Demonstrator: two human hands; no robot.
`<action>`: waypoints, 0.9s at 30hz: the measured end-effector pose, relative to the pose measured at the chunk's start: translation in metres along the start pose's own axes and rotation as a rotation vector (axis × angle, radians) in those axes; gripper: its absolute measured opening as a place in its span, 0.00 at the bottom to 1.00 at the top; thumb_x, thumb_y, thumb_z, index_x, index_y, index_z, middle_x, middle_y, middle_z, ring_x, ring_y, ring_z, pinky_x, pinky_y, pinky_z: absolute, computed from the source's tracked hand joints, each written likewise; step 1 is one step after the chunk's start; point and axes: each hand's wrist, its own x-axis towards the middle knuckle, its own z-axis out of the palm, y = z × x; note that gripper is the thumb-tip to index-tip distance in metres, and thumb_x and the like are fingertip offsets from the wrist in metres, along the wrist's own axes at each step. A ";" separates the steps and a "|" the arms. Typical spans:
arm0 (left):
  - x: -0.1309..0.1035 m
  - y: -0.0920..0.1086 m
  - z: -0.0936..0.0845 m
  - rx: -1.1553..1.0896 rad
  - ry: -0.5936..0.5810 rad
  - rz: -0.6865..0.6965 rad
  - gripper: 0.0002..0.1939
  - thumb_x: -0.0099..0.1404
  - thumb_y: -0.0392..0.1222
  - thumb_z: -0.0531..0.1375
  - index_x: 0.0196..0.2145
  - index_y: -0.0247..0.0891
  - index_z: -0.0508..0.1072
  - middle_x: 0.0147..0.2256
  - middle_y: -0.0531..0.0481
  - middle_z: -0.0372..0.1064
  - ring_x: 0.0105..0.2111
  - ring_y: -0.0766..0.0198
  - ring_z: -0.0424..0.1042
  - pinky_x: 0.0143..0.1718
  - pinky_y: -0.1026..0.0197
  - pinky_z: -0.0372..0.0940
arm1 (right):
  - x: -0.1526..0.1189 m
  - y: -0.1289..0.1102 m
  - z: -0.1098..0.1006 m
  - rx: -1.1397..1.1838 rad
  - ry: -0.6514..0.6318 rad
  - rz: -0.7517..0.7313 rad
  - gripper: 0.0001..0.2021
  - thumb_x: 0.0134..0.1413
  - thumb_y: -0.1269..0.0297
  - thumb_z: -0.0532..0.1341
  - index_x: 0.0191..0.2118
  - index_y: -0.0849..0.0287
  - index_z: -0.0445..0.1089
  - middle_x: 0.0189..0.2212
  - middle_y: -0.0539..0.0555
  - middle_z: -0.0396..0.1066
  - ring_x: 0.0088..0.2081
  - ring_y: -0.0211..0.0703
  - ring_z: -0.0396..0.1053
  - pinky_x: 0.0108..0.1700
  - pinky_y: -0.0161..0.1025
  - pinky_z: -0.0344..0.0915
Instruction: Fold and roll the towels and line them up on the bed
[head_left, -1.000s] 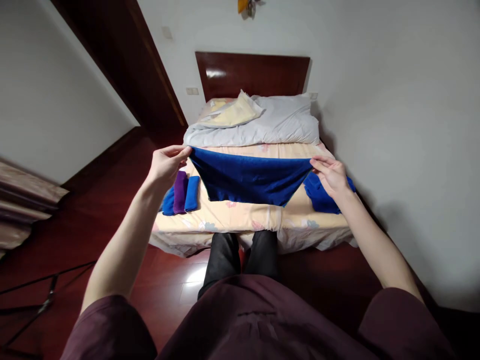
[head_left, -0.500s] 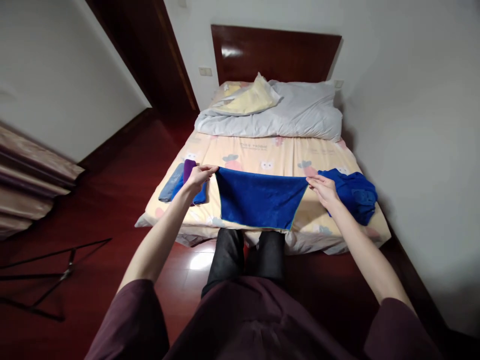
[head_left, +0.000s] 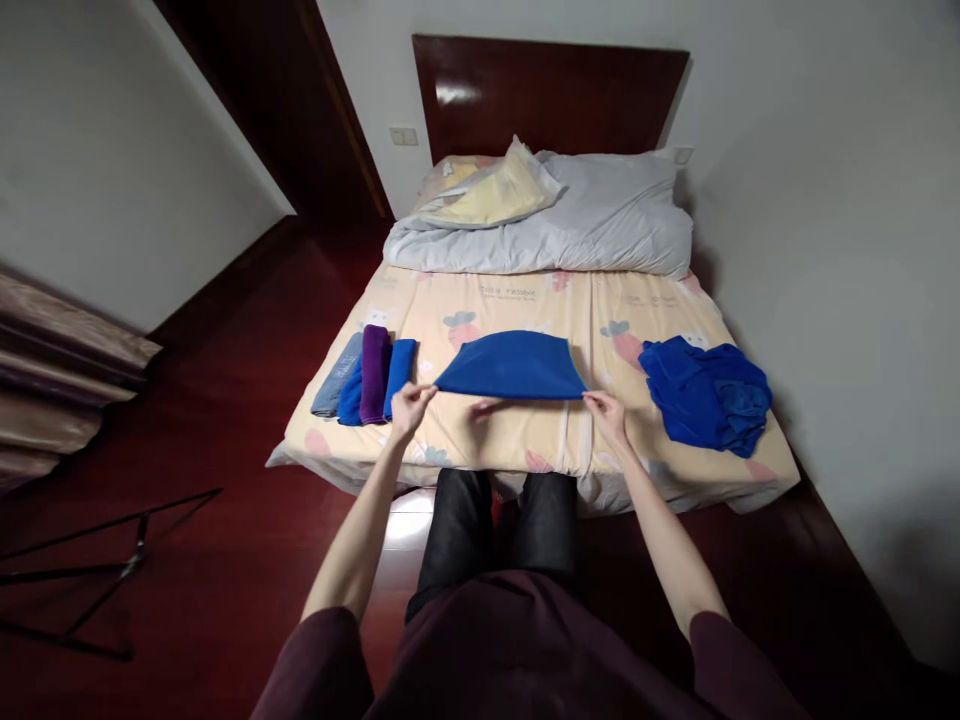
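while the left hand (head_left: 412, 408) pinches one near corner of the blue cloth (head_left: 514, 366), the right hand (head_left: 607, 414) pinches the other. the near edge stretches taut above the bed (head_left: 517, 308), between bundled cloths (head_left: 375, 375) at left and a crumpled blue pile (head_left: 694, 390) at right.

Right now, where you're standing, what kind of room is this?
It looks like a bedroom: there's a bed, a dark wooden-looking headboard at its far end, and pale bedding heaped close by.
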 end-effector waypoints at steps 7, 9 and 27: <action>-0.071 -0.089 0.025 0.151 -0.082 -0.332 0.16 0.48 0.48 0.74 0.29 0.35 0.80 0.25 0.48 0.71 0.32 0.56 0.71 0.35 0.59 0.61 | -0.069 0.079 0.034 0.012 -0.104 0.324 0.18 0.35 0.49 0.76 0.25 0.57 0.76 0.26 0.57 0.79 0.32 0.52 0.77 0.41 0.49 0.76; -0.072 -0.096 0.026 0.132 -0.068 -0.364 0.19 0.47 0.51 0.74 0.32 0.35 0.80 0.25 0.48 0.72 0.32 0.57 0.71 0.35 0.60 0.61 | -0.066 0.086 0.034 0.026 -0.064 0.346 0.20 0.35 0.48 0.77 0.27 0.57 0.76 0.28 0.58 0.81 0.34 0.52 0.79 0.43 0.49 0.77; -0.057 -0.096 0.037 0.008 -0.080 -0.489 0.34 0.41 0.69 0.75 0.30 0.34 0.77 0.20 0.54 0.61 0.24 0.64 0.61 0.26 0.62 0.50 | -0.052 0.083 0.035 0.062 -0.016 0.473 0.25 0.27 0.52 0.80 0.32 0.57 0.73 0.31 0.58 0.82 0.36 0.53 0.81 0.36 0.42 0.76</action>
